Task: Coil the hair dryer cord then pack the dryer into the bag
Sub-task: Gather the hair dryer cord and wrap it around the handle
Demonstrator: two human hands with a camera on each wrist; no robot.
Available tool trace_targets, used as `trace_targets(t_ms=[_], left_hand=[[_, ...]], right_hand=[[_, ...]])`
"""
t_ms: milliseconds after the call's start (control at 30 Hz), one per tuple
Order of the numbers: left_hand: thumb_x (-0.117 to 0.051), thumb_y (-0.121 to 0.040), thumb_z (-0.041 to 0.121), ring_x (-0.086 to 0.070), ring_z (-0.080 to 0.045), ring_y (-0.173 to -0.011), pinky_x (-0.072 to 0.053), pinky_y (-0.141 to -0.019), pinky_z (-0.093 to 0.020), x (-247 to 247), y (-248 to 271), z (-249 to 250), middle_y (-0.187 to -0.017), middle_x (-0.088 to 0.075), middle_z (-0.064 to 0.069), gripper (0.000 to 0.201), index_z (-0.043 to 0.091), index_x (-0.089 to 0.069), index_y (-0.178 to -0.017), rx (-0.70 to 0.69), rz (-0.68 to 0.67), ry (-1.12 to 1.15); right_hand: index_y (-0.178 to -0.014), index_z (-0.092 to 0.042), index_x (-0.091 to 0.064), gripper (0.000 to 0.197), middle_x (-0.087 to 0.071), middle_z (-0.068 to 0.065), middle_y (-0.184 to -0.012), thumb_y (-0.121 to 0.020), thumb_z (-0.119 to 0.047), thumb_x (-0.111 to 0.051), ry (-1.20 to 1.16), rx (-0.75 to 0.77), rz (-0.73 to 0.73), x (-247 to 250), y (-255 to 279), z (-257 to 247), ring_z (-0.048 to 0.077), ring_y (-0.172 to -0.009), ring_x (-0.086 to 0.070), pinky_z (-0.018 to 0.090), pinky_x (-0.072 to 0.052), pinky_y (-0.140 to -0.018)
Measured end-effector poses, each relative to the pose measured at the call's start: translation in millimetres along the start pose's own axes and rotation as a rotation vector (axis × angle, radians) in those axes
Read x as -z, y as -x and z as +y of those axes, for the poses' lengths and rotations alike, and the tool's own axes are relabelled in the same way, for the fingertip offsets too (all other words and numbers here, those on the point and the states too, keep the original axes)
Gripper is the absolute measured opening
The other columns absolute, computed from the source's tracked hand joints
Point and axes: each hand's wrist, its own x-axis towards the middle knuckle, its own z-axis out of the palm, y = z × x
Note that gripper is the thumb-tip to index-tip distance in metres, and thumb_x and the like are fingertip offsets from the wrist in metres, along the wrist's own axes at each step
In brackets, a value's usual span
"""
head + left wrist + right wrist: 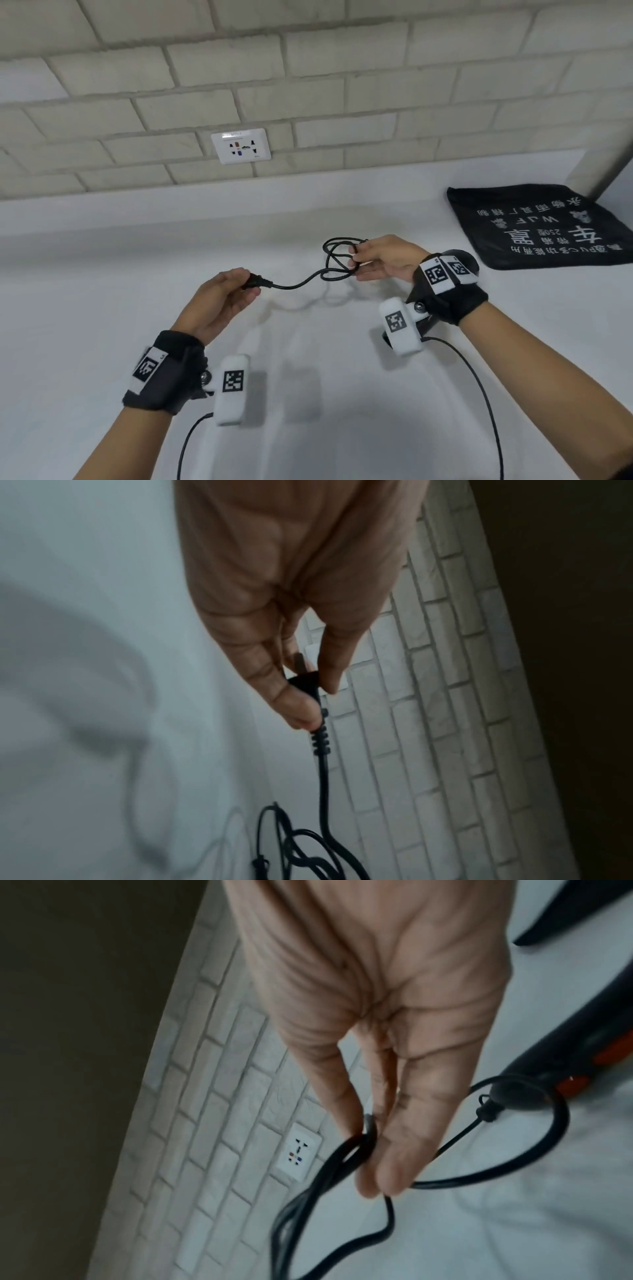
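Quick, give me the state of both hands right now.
Left hand: closed, pinching the black plug of the dryer cord.
Right hand: closed, holding the coiled loops of cord.

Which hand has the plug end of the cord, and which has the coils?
The left hand pinches the black plug of the black hair dryer cord; the right hand grips the gathered loops instead.

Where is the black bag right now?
In the head view, the flat black fabric bag with white lettering lies on the white counter, far right, beyond the right hand.
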Motion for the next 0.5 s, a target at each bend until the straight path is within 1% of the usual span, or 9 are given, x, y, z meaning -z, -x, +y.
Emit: trace_targets(t_ms=[67,133,233,300,367,400,467,500], left_hand=[[-0.049,-0.093,0.011,-0.068,-0.009,-0.058,-0.055,-0.057,-0.015,-4,6,1,-0.079,-0.067,-0.005,0.007,0.007,-0.055,-0.092,-0.031,0.011,0.042],[-0.048,-0.094,0.012,-0.068,-0.008,-0.058,-0.055,-0.057,-0.015,-7,10,-2,-0.084,-0.065,-0.006,0.008,0.008,-0.055,-0.092,-0.055,0.022,0.054],[-0.048,-0.094,0.012,-0.067,-0.007,-0.059,-0.056,-0.059,-0.015,-10,16,-8,-0.088,-0.064,-0.006,0.009,0.01,-0.056,-0.092,-0.079,0.038,0.1],[-0.048,-0.094,0.013,-0.067,-0.007,-0.06,-0.056,-0.059,-0.015,-13,21,-10,-0.087,-0.064,-0.005,0.009,0.01,-0.056,-0.092,-0.088,0.041,0.112],[-0.048,-0.094,0.013,-0.065,-0.008,-0.058,-0.056,-0.058,-0.015,-16,24,-14,-0.086,-0.065,-0.005,0.01,0.01,-0.058,-0.095,-0.086,0.009,0.086],[-0.048,-0.094,0.013,-0.065,-0.008,-0.057,-0.056,-0.058,-0.016,-19,25,-16,-0.086,-0.065,-0.005,0.012,0.009,-0.059,-0.096,-0.078,-0.017,0.059],[-0.047,-0.094,0.011,-0.066,-0.009,-0.057,-0.057,-0.059,-0.016,-26,27,-20,-0.087,-0.065,-0.006,0.016,0.006,-0.061,-0.1,-0.06,-0.066,-0.016],[-0.047,-0.094,0.01,-0.066,-0.009,-0.056,-0.057,-0.06,-0.016,-30,27,-22,-0.088,-0.064,-0.006,0.016,0.005,-0.061,-0.101,-0.059,-0.082,-0.042]], right_hand=[[-0.086,-0.009,-0.06,0.011,-0.064,0.006,-0.078,-0.086,0.001,-0.057,-0.088,0.007,-0.012,1,7,3,0.014,-0.061,-0.07,0.024,-0.059,-0.061],[-0.087,-0.007,-0.061,0.01,-0.068,0.005,-0.077,-0.084,0.002,-0.059,-0.136,-0.01,-0.015,0,13,10,0.015,-0.065,-0.071,0.024,-0.058,-0.06],[-0.082,-0.005,-0.063,0.01,-0.072,0.002,-0.068,-0.083,0.005,-0.059,-0.204,-0.016,0.012,-2,19,21,0.013,-0.064,-0.07,0.024,-0.059,-0.063],[-0.082,-0.005,-0.064,0.01,-0.072,0.001,-0.068,-0.082,0.005,-0.06,-0.211,0.002,0.027,-3,24,27,0.012,-0.064,-0.07,0.023,-0.059,-0.067],[-0.088,-0.005,-0.065,0.011,-0.071,0.003,-0.075,-0.081,0.002,-0.063,-0.102,0.0,0.045,-3,31,31,0.012,-0.067,-0.068,0.023,-0.056,-0.071],[-0.095,-0.003,-0.065,0.015,-0.07,0.005,-0.08,-0.08,0.001,-0.063,-0.005,-0.006,0.071,-3,36,33,0.013,-0.069,-0.066,0.022,-0.053,-0.073],[-0.109,0.001,-0.061,0.029,-0.069,0.014,-0.092,-0.081,-0.001,-0.063,0.173,0.024,0.168,0,42,40,0.014,-0.07,-0.062,0.017,-0.048,-0.067],[-0.114,0.002,-0.06,0.032,-0.068,0.015,-0.095,-0.081,-0.003,-0.063,0.246,0.064,0.24,2,45,44,0.015,-0.071,-0.062,0.015,-0.047,-0.065]])
